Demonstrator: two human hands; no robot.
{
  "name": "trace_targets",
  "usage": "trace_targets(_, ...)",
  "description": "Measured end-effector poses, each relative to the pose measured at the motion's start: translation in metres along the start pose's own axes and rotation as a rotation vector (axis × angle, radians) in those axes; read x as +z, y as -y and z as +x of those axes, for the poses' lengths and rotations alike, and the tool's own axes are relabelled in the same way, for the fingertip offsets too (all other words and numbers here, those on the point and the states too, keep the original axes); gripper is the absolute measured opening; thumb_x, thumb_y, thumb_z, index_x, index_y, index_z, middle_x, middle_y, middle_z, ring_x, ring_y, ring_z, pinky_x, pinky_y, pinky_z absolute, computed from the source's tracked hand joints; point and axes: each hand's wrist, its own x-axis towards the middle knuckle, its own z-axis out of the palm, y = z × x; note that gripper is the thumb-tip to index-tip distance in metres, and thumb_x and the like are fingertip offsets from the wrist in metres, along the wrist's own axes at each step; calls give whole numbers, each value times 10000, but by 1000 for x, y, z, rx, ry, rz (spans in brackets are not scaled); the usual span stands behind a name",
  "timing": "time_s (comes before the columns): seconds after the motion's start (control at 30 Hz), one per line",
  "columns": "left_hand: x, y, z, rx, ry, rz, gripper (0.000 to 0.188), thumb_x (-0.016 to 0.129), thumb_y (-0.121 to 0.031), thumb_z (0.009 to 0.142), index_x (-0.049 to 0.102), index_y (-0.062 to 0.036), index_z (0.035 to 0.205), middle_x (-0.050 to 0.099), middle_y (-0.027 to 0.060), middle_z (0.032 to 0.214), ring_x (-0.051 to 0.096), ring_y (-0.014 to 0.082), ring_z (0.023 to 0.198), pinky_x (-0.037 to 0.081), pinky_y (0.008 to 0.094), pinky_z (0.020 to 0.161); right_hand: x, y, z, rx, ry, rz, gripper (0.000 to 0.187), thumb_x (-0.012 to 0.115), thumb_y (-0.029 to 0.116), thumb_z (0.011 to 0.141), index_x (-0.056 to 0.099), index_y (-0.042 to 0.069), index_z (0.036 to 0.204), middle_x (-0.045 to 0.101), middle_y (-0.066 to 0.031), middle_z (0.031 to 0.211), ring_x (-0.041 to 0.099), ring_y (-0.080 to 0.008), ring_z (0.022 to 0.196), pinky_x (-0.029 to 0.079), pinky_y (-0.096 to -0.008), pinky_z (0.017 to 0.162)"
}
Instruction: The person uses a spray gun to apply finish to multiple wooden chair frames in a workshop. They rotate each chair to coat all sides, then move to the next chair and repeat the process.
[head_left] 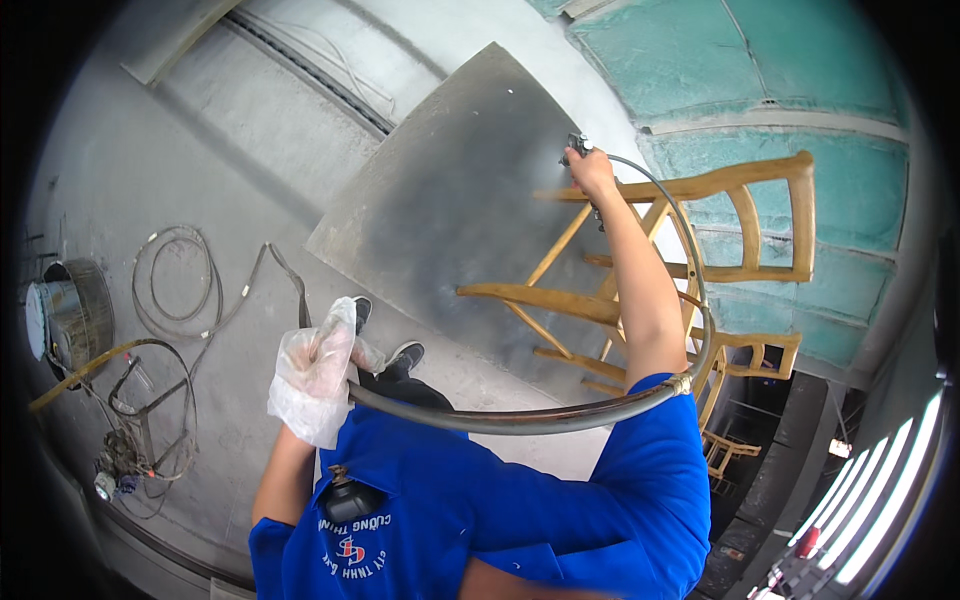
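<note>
My right hand point(594, 173), bare and stretched out ahead, is closed around a spray gun point(576, 147) beside a wooden chair frame point(720, 186). The chair lies tilted, its legs pointing left and its slatted back to the right. From the gun a hose point(520, 424) loops down past my right upper arm and across my front to my left side. There my left hand point(315, 365), covered by a clear plastic glove, is closed on the hose; the plastic partly hides its fingers. Beyond the left hand, the hose runs down to the floor.
A dark, dusty board point(440, 190) lies under the chair legs. Coiled hose point(180, 285) rests on the floor at left, near a round metal drum point(75, 310) and a pump-like machine point(125, 460). More wooden chairs point(735, 455) stand at right. Green panels point(700, 60) line the far right.
</note>
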Motion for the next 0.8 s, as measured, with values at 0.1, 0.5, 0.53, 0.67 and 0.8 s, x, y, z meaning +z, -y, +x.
trace_targets(0.1, -9, 0, 6, -10, -6, -20, 647, 540, -439, 1047, 646, -4, 580, 578, 44, 503, 477, 110, 431, 361, 286, 456, 21, 5, 12, 6, 78, -146, 424, 630, 374, 959, 690, -20, 1106, 744, -213, 946, 738, -344, 878, 556, -437, 858)
trace_targets(0.5, 25, -15, 34, -123, 272, -207, 647, 573, -469, 1029, 620, -4, 582, 683, 122, 610, 512, 111, 451, 370, 254, 450, -152, 5, -53, -161, -147, -520, 443, 663, 385, 948, 661, -12, 1143, 708, -259, 1091, 651, -442, 1078, 520, -509, 923)
trace_targets(0.53, 30, -18, 32, -138, 303, -235, 647, 578, -474, 1026, 616, -7, 580, 687, 131, 618, 519, 115, 456, 375, 253, 452, -169, 10, -68, -169, -200, -535, 419, 661, 377, 950, 665, 2, 1138, 715, -248, 1063, 655, -444, 1055, 522, -506, 905)
trace_targets(0.67, 53, -34, 25, -88, 417, -174, 650, 586, -479, 1020, 600, -12, 569, 691, 165, 633, 563, 136, 495, 396, 255, 462, -230, 23, -120, -160, -328, -510, 389, 653, 378, 959, 674, 38, 1146, 726, -225, 1029, 674, -423, 1013, 534, -504, 869)
trace_targets(0.8, 74, -38, 14, -49, 532, -198, 652, 592, -485, 1019, 604, -30, 553, 680, 120, 610, 607, 155, 541, 466, 270, 532, -279, 16, -167, -211, -497, -463, 458, 666, 429, 957, 681, 45, 1206, 731, -235, 983, 692, -424, 968, 543, -474, 842)
